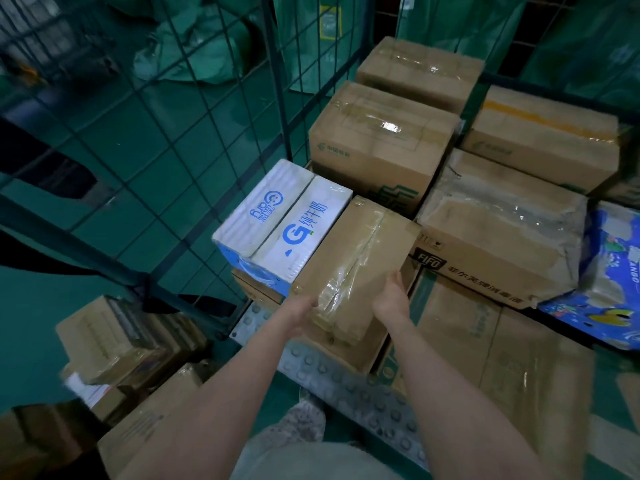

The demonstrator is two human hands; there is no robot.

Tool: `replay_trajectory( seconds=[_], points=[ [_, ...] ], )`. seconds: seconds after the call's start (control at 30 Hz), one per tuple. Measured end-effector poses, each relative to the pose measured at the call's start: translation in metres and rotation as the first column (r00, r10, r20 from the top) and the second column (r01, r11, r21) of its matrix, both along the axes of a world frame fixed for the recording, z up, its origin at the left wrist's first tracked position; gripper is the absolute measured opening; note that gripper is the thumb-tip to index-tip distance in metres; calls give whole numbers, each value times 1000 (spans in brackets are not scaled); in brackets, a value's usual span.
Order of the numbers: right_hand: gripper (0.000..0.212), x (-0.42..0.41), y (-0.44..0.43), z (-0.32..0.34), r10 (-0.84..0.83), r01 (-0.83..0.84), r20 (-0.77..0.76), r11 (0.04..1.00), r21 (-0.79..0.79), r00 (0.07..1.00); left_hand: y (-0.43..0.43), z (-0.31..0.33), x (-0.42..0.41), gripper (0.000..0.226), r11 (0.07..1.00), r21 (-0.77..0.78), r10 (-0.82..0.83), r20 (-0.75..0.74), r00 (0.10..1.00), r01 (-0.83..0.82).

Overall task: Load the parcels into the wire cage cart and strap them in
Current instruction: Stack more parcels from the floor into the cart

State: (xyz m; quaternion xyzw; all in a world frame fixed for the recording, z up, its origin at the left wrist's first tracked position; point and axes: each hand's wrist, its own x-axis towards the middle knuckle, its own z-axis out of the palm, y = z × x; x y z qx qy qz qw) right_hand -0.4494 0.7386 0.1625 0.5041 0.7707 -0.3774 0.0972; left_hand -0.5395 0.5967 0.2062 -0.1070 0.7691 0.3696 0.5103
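Both my hands hold a flat, taped brown parcel point(356, 258) at its near end. My left hand point(300, 315) grips the near left corner and my right hand point(393, 299) the near right edge. The parcel rests tilted on top of other boxes inside the wire cage cart point(194, 140). To its left lies a white box with blue print point(280, 223). Behind it stand stacked brown cartons point(377, 140), and to the right a crumpled brown box marked FIFO point(498, 233).
The cart's studded metal floor point(346, 386) shows near my legs. A blue printed box point(609, 278) sits at the far right. Several loose cartons point(114, 337) lie on the green floor at the lower left. Green sacks point(194, 39) lie beyond the cage mesh.
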Motion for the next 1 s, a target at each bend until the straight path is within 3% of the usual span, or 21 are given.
replay_trajectory(
  seconds=[0.07,0.3,0.53,0.73,1.0],
  points=[
    [70,5,-9,4,38,-38,3,999,6,999,-10,4,5,14,999,-3,53,-26,998,-53],
    [59,42,-34,22,104,-107,-89,994,-20,991,-48,11,54,43,955,97,281,-2,960,-279],
    [51,67,-62,48,238,-239,-113,971,-1,965,-82,16,105,15,854,172,499,-11,866,-490],
    [43,83,-101,70,414,-424,-158,905,-34,896,-128,26,135,31,766,192,630,-38,775,-613],
    [43,82,-135,71,482,-503,-174,858,-106,859,-174,24,161,15,662,185,742,-20,670,-726]
  ],
)
